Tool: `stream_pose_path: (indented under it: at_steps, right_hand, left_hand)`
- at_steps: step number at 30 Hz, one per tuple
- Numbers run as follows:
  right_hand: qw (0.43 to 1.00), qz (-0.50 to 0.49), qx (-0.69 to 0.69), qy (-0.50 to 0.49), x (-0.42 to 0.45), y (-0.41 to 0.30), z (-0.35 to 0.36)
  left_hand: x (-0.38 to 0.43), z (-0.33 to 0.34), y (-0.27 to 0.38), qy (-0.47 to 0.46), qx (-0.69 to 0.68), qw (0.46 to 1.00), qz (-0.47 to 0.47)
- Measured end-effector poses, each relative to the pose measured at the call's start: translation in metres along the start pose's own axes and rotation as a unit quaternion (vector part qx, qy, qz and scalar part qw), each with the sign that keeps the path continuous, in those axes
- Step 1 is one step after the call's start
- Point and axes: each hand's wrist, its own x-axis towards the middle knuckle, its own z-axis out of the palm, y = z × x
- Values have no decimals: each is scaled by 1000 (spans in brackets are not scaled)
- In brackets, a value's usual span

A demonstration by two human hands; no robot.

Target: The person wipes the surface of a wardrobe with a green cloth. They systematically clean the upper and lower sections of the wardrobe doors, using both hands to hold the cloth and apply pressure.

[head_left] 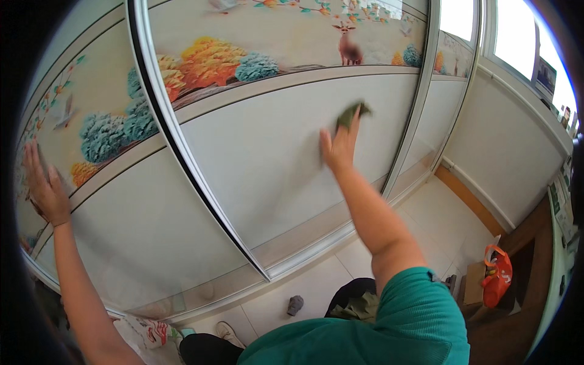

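My right hand (341, 148) is pressed towards the lower white panel (255, 155) of a sliding wardrobe door. Under its fingers is a dark green cloth (350, 116), slightly blurred. At the far left my left hand (47, 191) lies flat against the printed panel (98, 86) of the neighbouring door, fingers spread, with nothing seen in it. Both doors carry printed trees, and a deer (349, 48) shows on the one before my right hand. A silver and black door frame (196, 169) runs between my two hands.
A small grey bundle (295, 305) lies on the tiled floor (269, 315). Plastic bags (141, 335) are at the lower left beside my shoe (228, 334). At the right are an orange bag (497, 278), a cardboard box (474, 283) and a brown wooden desk (534, 237), with windows above.
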Motion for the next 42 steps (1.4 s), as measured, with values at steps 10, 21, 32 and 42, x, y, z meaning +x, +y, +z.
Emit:
stream_pose_path:
  at_steps: [10, 21, 32, 42]
  right_hand:
    - [959, 198, 20, -203, -245, -50, 9]
    - [989, -132, -64, -10, 101, -94, 4]
    - [948, 16, -39, -316, -238, -68, -6]
    - [991, -98, 23, -92, -47, -107, 20]
  left_hand:
    - [6, 4, 7, 25, 0, 1000, -4]
    - [11, -10, 15, 9, -21, 1000, 0]
    - [14, -11, 20, 12, -14, 1000, -1]
    - [10, -5, 11, 20, -21, 1000, 7]
